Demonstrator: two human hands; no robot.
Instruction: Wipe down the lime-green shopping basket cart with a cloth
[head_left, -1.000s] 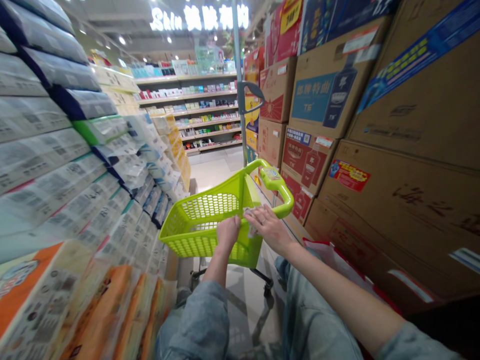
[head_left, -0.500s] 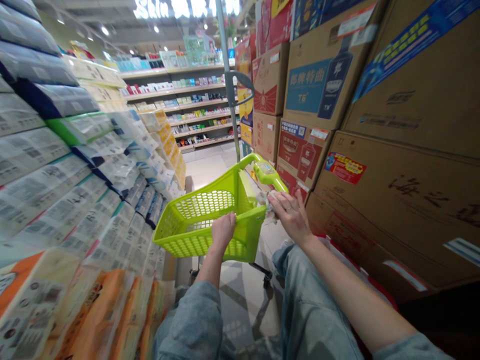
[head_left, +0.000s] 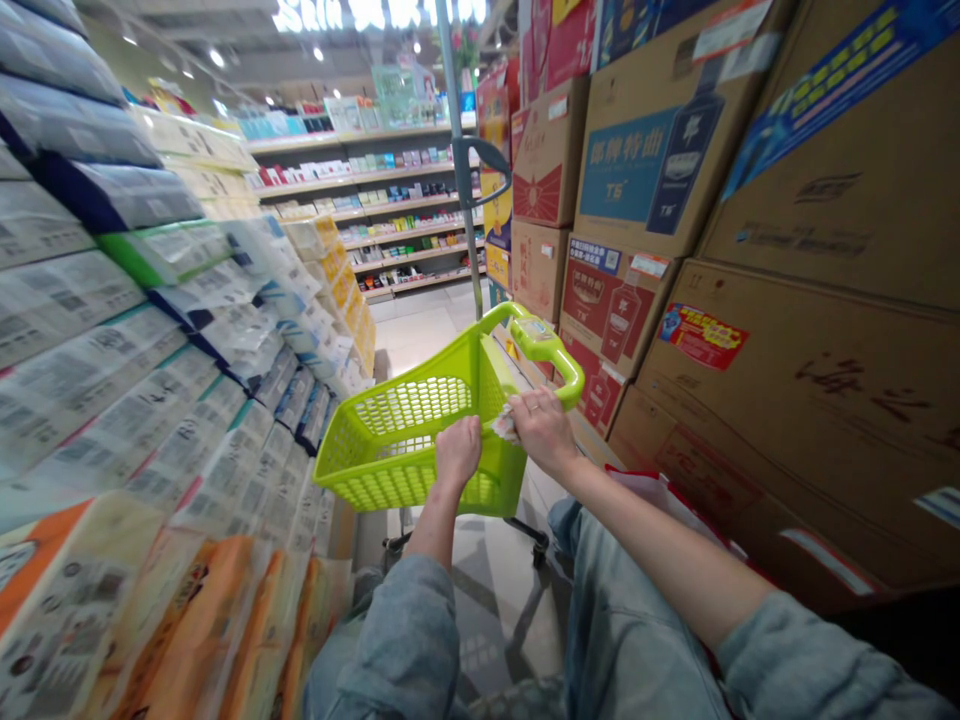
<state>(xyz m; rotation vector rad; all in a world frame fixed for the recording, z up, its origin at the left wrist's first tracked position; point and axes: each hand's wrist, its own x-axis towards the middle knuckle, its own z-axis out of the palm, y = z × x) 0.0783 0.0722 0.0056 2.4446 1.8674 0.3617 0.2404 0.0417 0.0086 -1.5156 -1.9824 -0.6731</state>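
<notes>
A lime-green shopping cart [head_left: 390,490] with a perforated basket stands in front of me, its basket tilted toward the left. My left hand [head_left: 458,450] is closed around the basket's near top rim. At the rim's rear corner, beside the green handle [head_left: 566,370], is my right hand [head_left: 544,430], its fingers closed on a crumpled white wipe [head_left: 505,424]. The wipe presses against the rim; most of it is hidden under the fingers. No goods show inside the visible part of the basket.
Stacked packs of paper tissues [head_left: 127,390] line the left side. Cardboard cartons [head_left: 810,370] rise close on the right, with a red-and-white bag [head_left: 660,490] below. A pole [head_left: 459,160] stands behind the cart, and shelves of small goods [head_left: 405,215] are farther back.
My right hand has moved left along the rim with the wipe, and its fingers have closed more. The left hand keeps its grip on the rim, shifted slightly right.
</notes>
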